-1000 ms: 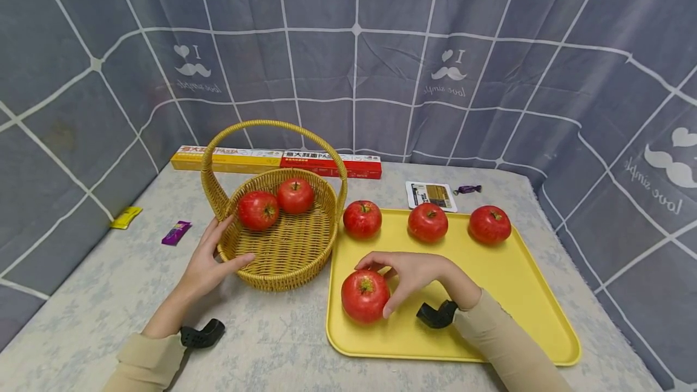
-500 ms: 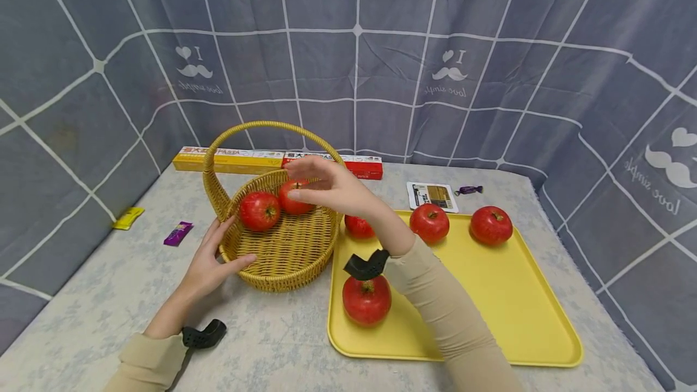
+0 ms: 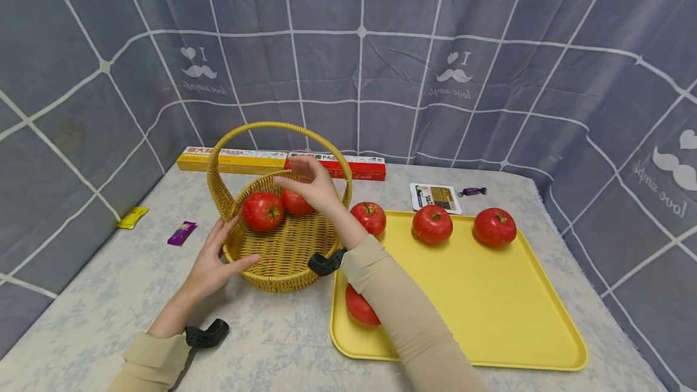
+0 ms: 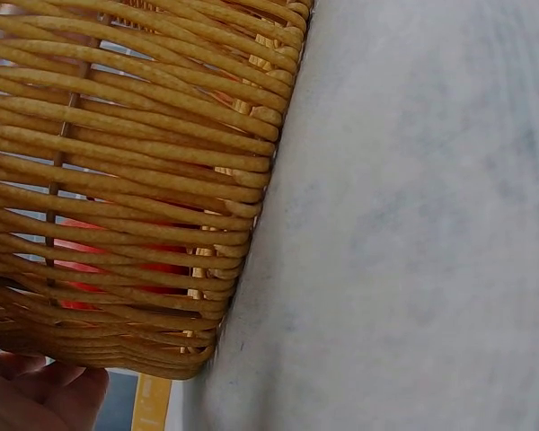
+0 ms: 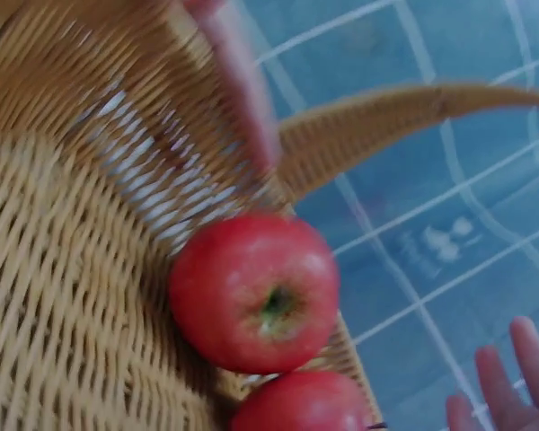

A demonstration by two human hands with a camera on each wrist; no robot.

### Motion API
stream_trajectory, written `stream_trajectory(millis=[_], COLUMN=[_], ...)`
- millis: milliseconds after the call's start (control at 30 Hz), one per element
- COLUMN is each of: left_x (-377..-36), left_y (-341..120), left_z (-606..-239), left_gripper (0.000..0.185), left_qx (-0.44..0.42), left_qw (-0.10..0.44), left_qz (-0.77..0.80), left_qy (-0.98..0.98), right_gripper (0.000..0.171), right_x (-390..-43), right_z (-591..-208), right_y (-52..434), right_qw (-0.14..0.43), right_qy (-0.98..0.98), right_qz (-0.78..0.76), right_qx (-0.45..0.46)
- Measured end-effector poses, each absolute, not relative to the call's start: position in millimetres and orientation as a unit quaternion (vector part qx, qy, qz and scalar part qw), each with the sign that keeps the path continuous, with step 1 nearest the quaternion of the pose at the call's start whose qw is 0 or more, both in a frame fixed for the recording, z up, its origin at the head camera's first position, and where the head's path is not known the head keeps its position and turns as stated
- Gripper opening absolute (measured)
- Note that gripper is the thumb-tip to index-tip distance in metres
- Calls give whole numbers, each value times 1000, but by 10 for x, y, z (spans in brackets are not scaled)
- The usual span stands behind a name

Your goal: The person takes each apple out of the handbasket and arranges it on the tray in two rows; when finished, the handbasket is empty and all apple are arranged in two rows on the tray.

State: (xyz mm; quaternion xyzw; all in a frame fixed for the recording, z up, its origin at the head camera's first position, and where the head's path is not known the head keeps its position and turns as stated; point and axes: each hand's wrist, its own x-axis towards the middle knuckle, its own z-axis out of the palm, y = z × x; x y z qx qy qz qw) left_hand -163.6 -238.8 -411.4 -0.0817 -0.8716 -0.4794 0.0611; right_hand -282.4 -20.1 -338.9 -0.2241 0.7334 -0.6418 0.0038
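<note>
A yellow wicker basket (image 3: 283, 283) with a tall arched handle holds two red apples: the left apple (image 3: 263, 212) and the right apple (image 3: 296, 203). My left hand (image 3: 209, 268) grips the basket's left side, fingers by the handle's foot and thumb at the front rim; in the left wrist view its fingers (image 4: 49, 391) lie against the weave. Over the basket's right part, inside the handle, hovers my right hand (image 3: 316, 186), relaxed and holding nothing. It partly hides the right apple. Both apples also show in the right wrist view, the upper apple (image 5: 256, 292) stem side out.
A yellow tray (image 3: 479, 301) right of the basket carries several apples, a front apple (image 3: 360, 307) partly behind my right sleeve (image 3: 403, 307). Behind stand pasta boxes (image 3: 234, 162), a flat packet (image 3: 434, 198) and a dark candy (image 3: 472, 191). Purple (image 3: 182, 233) and yellow candies (image 3: 132, 217) lie left.
My right hand let go of the front tray apple, crossed left to the basket, then shifted slightly further left over it. The apple stayed on the tray. My left hand kept its place on the basket.
</note>
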Motion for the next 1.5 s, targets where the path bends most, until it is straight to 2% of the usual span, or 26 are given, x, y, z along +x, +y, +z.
stream_trajectory(millis=[300, 600, 967, 1233, 1500], left_x=[-1646, -1647, -1640, -1642, -1639], left_y=[-2406, -2391, -2383, -2373, -2374], left_z=[-4101, -4121, -4110, -4112, -4106], left_gripper=[90, 90, 90, 92, 92], left_qx=[-77, -77, -72, -69, -65], left_qw=[63, 60, 59, 58, 49], left_qz=[-473, -476, -478, -476, -478], left_qy=[-875, -874, -874, -875, -875], right_gripper=[68, 91, 94, 85, 76], right_x=[-2908, -2956, -2948, -2892, -2835], right_z=[-3648, -3788, -3790, -3792, -3658], right_y=[-230, -245, -240, -184, -133], right_qw=[10, 67, 69, 181, 183], right_qy=[796, 836, 877, 872, 874], right_qz=[-582, -519, -458, -388, -321], right_qx=[-165, -164, -125, -236, -315])
